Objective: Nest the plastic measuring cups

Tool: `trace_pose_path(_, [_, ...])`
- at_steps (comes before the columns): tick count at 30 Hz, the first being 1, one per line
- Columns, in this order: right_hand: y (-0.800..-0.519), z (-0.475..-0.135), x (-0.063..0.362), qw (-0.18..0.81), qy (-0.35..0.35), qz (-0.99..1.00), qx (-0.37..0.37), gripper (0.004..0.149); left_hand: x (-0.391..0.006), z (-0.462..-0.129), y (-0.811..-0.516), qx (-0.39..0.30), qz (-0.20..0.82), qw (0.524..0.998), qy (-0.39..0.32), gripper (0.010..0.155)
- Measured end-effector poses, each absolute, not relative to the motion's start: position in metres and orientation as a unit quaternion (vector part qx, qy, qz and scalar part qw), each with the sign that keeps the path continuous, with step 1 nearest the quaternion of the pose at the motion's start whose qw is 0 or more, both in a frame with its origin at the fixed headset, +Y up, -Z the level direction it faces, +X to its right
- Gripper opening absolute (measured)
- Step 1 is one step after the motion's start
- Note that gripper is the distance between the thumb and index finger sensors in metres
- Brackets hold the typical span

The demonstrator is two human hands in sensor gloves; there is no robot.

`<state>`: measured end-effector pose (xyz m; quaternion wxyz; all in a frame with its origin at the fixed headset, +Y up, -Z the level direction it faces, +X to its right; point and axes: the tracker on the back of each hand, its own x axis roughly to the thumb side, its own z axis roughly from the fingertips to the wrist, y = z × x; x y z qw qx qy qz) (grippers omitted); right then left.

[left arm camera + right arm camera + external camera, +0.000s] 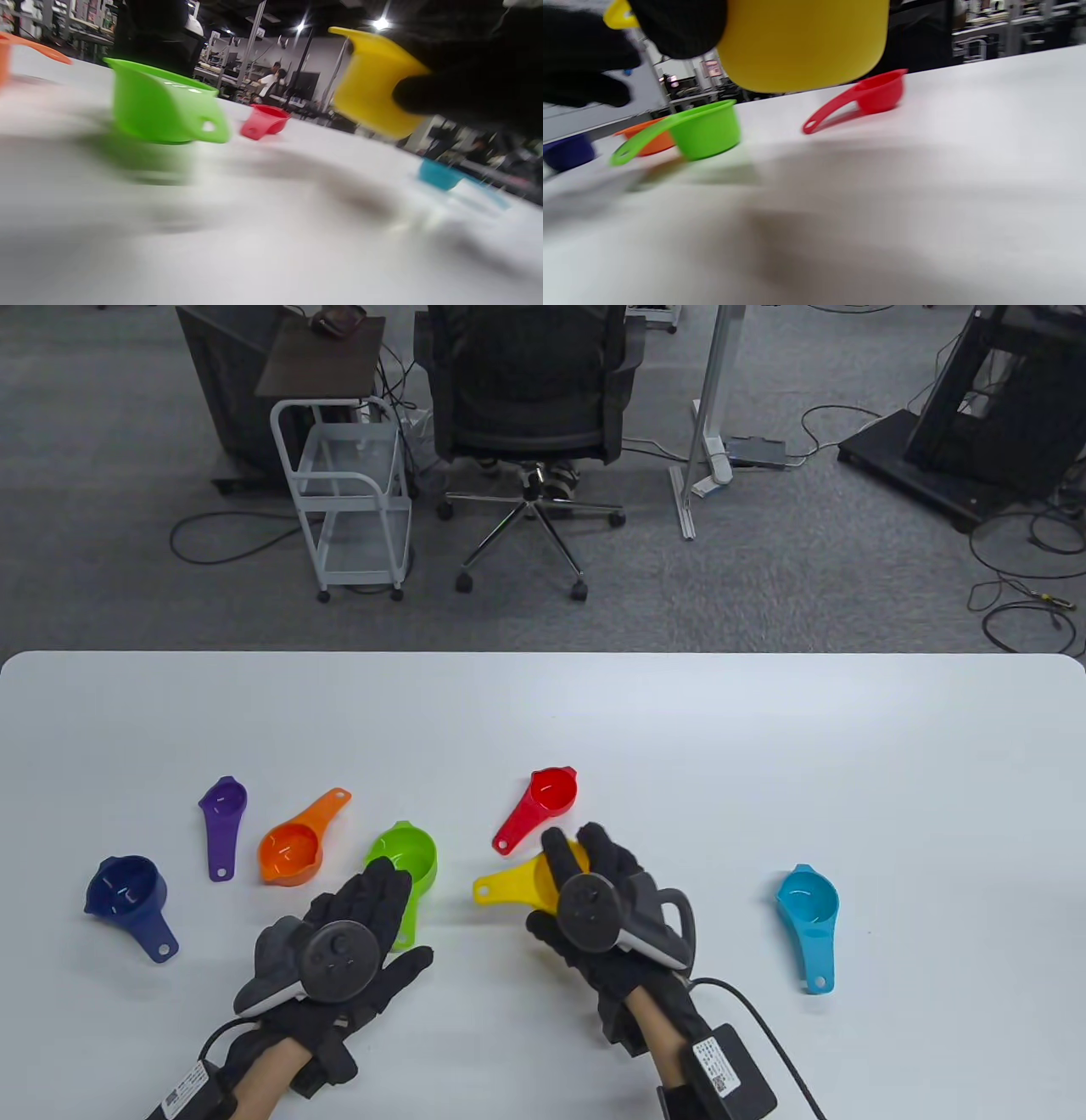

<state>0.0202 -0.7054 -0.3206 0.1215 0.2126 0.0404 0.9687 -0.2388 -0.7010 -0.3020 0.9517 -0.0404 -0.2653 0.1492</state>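
Office carpet and a chair lie beyond the white table (764, 729). Your right hand (594, 899) grips the yellow measuring cup (517, 884), lifted clear, handle toward nine o'clock. At ten o'clock from it, nearer your left hand (348, 933) with its fingers probably outstretched, sits the green measuring cup (405, 857), handle toward six o'clock.

We're looking at smooth moulded plastic all round: the yellow cup (806, 42) reads matt and opaque, the green cup (163, 103) carries small bright glints along its rim, and the red cup (551, 791) and light blue cup (806, 899) show a soft sheen inside their bowls. The fingers (594, 848) are in black knitted cloth, dull and slightly ribbed. Under it all, we've got a white bench (848, 746), smooth and matt.
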Motion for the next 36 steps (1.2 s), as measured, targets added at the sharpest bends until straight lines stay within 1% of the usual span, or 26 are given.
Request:
trace_pose_path(3, [-0.704,-0.307,-0.004,0.093,0.04,0.963,0.25,0.089,-0.236,-0.3,-0.699,-0.055,0.247,0.927,-0.276,0.085])
trace_pose_path(5, [-0.704,-0.303,-0.012,0.087,0.033,0.96,0.264,0.089,-0.235,-0.302,-0.703,-0.096,0.306,0.906,-0.277,0.08])
trace_pose_path(7, [-0.705,-0.301,-0.015,0.092,0.037,0.959,0.266,0.089,-0.233,-0.305,-0.71,-0.135,0.337,0.889,-0.277,0.071])
trace_pose_path(9, [-0.708,-0.3,-0.015,0.076,0.032,0.959,0.27,0.089,-0.233,-0.308,-0.715,-0.151,0.355,0.883,-0.268,0.068])
trace_pose_path(12, [-0.709,-0.3,-0.015,0.07,0.029,0.96,0.271,0.091,-0.233,-0.312,-0.72,-0.175,0.409,0.857,-0.259,0.059])
trace_pose_path(14, [-0.707,-0.301,-0.014,0.092,0.029,0.961,0.259,0.094,-0.236,-0.313,-0.72,-0.173,0.443,0.843,-0.252,0.052])
trace_pose_path(17, [-0.701,-0.302,-0.009,0.15,0.047,0.96,0.233,0.1,-0.242,-0.311,-0.719,-0.142,0.477,0.837,-0.227,0.049])
trace_pose_path(19, [-0.699,-0.303,-0.005,0.228,0.08,0.945,0.218,0.103,-0.245,-0.31,-0.718,-0.115,0.493,0.838,-0.203,0.048])
trace_pose_path(21, [-0.7,-0.303,-0.004,0.309,0.108,0.921,0.212,0.105,-0.243,-0.309,-0.72,-0.113,0.502,0.834,-0.198,0.048])
trace_pose_path(23, [-0.701,-0.303,-0.006,0.388,0.13,0.891,0.198,0.107,-0.235,-0.307,-0.725,-0.145,0.496,0.829,-0.215,0.047])
trace_pose_path(24, [-0.7,-0.302,-0.006,0.414,0.13,0.884,0.175,0.108,-0.228,-0.305,-0.728,-0.163,0.485,0.829,-0.226,0.047])
trace_pose_path(25, [-0.7,-0.303,-0.006,0.42,0.12,0.885,0.164,0.108,-0.222,-0.303,-0.731,-0.174,0.473,0.831,-0.236,0.046])
trace_pose_path(26, [-0.7,-0.304,-0.006,0.414,0.1,0.891,0.158,0.109,-0.212,-0.299,-0.733,-0.196,0.446,0.834,-0.258,0.047])
trace_pose_path(27, [-0.7,-0.305,-0.007,0.405,0.093,0.897,0.152,0.108,-0.206,-0.296,-0.734,-0.202,0.431,0.838,-0.266,0.047])
trace_pose_path(30, [-0.702,-0.305,-0.017,0.354,0.1,0.92,0.135,0.109,-0.188,-0.285,-0.73,-0.193,0.382,0.855,-0.292,0.05])
trace_pose_path(32, [-0.701,-0.305,-0.02,0.323,0.091,0.933,0.133,0.109,-0.189,-0.285,-0.731,-0.185,0.375,0.863,-0.285,0.05])
trace_pose_path(36, [-0.697,-0.31,-0.024,0.324,0.082,0.936,0.115,0.106,-0.19,-0.287,-0.727,-0.171,0.349,0.872,-0.298,0.053])
